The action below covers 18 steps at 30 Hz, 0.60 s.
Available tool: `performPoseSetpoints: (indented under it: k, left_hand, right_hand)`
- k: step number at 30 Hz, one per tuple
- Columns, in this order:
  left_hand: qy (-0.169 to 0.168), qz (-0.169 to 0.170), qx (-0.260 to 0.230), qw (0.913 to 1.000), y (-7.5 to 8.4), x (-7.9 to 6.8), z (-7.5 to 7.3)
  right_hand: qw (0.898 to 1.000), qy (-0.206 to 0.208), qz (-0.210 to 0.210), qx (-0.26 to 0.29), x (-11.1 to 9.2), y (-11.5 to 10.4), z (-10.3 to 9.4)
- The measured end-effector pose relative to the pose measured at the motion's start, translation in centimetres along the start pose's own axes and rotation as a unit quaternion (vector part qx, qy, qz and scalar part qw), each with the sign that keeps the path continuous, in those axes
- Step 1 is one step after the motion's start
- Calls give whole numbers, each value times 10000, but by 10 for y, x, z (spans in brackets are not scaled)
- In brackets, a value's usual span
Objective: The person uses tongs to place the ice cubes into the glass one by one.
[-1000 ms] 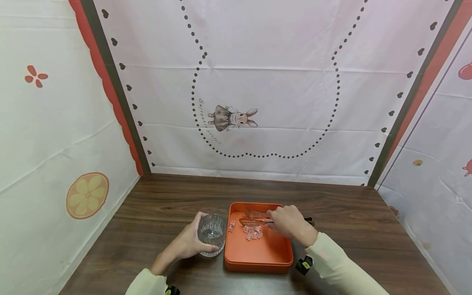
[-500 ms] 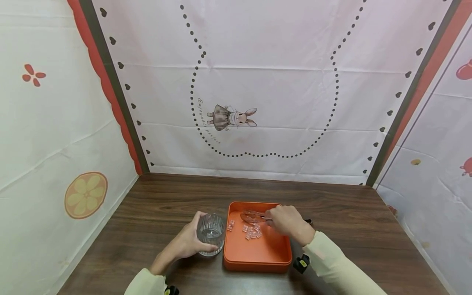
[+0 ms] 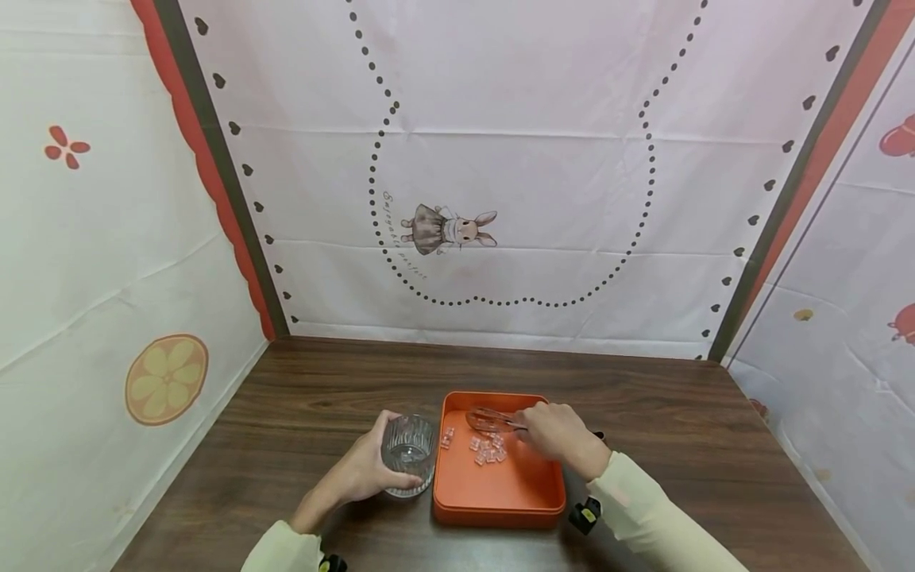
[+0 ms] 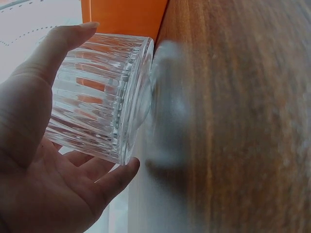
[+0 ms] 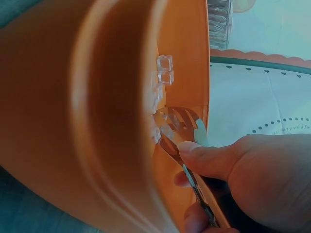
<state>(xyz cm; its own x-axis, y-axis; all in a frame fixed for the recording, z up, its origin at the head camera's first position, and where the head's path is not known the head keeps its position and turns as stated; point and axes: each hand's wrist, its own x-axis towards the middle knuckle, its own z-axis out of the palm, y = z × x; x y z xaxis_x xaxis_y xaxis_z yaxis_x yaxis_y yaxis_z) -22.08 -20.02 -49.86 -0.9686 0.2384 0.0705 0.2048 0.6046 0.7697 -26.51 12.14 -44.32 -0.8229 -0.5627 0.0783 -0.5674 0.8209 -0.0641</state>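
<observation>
My left hand [image 3: 363, 467] grips a clear ribbed glass [image 3: 411, 459] around its side, thumb and fingers spread apart on it. The glass stands upright on the table, right by the left wall of an orange tray [image 3: 493, 496]. Over the tray's back right part, my right hand [image 3: 561, 433] holds metal tongs [image 3: 488, 420], whose slotted heads point left. Several clear ice cubes [image 3: 488, 454] lie in the tray, two of them near its left wall. In the right wrist view, the tongs' slotted head [image 5: 181, 121] is down among the cubes, and a clear cube shows between its two sides.
The dark wood table [image 3: 343, 373] extends around the tray. White printed cloth [image 3: 515, 199] rises behind it, and more cloth hangs on both sides. The tray's raised wall [image 5: 116, 97] fills much of the right wrist view.
The two heads of the tongs, spread apart a second ago, have come together over the tray's back cubes. My left hand and the glass have stayed in place.
</observation>
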Motion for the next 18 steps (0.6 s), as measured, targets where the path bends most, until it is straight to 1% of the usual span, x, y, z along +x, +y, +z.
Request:
performPoseSetpoints:
  k: [8, 15, 18]
  left_hand:
    - [-24, 95, -12, 10000, 0, 0, -1]
    - [-4, 70, 30, 10000, -1, 0, -1]
    - [-15, 38, 31, 10000, 0, 0, -1]
  right_hand:
    - [9996, 147, -180, -183, 0, 0, 2]
    - [9994, 137, -183, -240, -2, 0, 3]
    - [9986, 205, -229, -433, -2, 0, 4]
